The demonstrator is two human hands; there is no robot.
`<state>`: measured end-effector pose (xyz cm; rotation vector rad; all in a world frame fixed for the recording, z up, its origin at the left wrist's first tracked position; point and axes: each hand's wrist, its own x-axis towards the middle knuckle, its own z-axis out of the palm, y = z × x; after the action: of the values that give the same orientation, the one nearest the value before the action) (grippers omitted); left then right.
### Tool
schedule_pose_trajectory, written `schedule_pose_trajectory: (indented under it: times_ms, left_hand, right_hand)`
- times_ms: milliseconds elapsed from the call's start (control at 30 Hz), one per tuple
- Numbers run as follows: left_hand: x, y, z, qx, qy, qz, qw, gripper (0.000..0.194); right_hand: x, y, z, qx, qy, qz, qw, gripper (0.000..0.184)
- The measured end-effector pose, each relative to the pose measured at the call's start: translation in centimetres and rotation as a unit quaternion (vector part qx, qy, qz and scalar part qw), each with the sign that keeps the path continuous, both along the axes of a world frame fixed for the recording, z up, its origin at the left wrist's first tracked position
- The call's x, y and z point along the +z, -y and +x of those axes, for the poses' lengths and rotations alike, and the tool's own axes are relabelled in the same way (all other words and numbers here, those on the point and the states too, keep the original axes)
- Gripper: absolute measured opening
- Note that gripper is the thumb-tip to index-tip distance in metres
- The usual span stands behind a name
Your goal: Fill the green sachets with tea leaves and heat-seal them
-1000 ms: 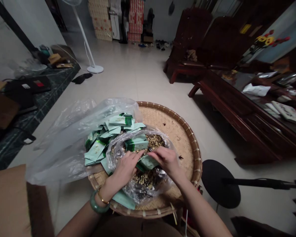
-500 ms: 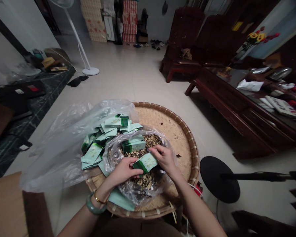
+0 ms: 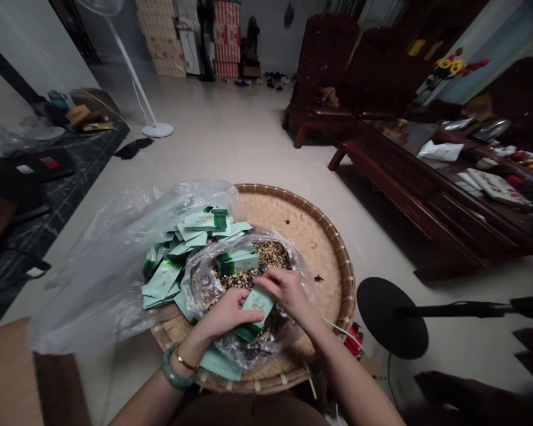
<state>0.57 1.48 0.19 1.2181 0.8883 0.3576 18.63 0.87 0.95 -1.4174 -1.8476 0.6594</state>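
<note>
one flat, rectangular, pale-green packet [image 3: 258, 300] is in the grip of left hand [image 3: 226, 313] and right hand [image 3: 289, 291], a pale-green packet stack [image 3: 244, 263] and loose pale-green packet heap [image 3: 199, 220] seemingly remaining.

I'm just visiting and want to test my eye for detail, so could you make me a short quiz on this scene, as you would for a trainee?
1. On which wrist is the green bangle?
2. True or false: both of the person's hands are empty.
3. The clear bag beneath the hands lies on what? A) a glass plate; B) a round woven tray; C) a folded towel.

Key:
1. The left wrist.
2. False: the left hand holds a pale green packet, and the right hand is at its upper end.
3. B.
</note>
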Motion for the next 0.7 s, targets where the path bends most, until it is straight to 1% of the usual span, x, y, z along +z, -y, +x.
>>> schedule_pose_trajectory:
  times_ms: [67, 100, 133, 200, 267, 333, 400, 500, 633, 700]
  left_hand:
    - [-0.5, 0.3, -0.1, 0.044, 0.019, -0.033, 0.998, 0.035]
    - [-0.7, 0.4, -0.2, 0.070, 0.034, -0.047, 0.996, 0.040]
    - [-1.0, 0.5, -0.3, 0.095, 0.047, -0.057, 0.993, 0.043]
    - [-1.4, 0.7, -0.4, 0.132, 0.057, -0.069, 0.987, 0.047]
    - [-1.5, 0.8, -0.4, 0.150, 0.057, -0.072, 0.984, 0.049]
    - [-1.4, 0.8, -0.4, 0.158, 0.057, -0.070, 0.983, 0.049]
    - [-1.2, 0.8, -0.4, 0.161, 0.060, -0.068, 0.983, 0.049]
    - [-1.1, 0.8, -0.6, 0.165, 0.061, -0.073, 0.982, 0.048]
    - [-1.1, 0.8, -0.9, 0.168, 0.059, -0.074, 0.981, 0.047]
    - [-1.0, 0.7, -1.0, 0.162, 0.060, -0.066, 0.983, 0.045]
  right_hand:
    - [0.2, 0.4, 1.4, -0.044, 0.009, -0.005, 0.999, 0.027]
    - [0.1, 0.6, 2.1, -0.047, 0.037, -0.012, 0.998, 0.020]
    - [-0.1, 1.0, 2.8, -0.040, 0.080, -0.020, 0.996, 0.016]
    - [-0.9, 1.8, 3.5, -0.023, 0.178, -0.053, 0.982, 0.032]
    - [-2.0, 2.5, 3.5, -0.018, 0.251, -0.081, 0.964, 0.045]
    - [-2.9, 2.8, 3.0, -0.022, 0.288, -0.094, 0.953, 0.047]
    - [-3.5, 2.8, 2.6, -0.031, 0.299, -0.104, 0.948, 0.045]
    - [-3.8, 2.3, 2.9, -0.044, 0.255, -0.114, 0.959, 0.041]
    - [-3.0, 1.8, 5.6, -0.065, 0.110, -0.090, 0.988, 0.041]
    - [-2.1, 1.8, 6.9, -0.046, 0.036, -0.098, 0.993, 0.040]
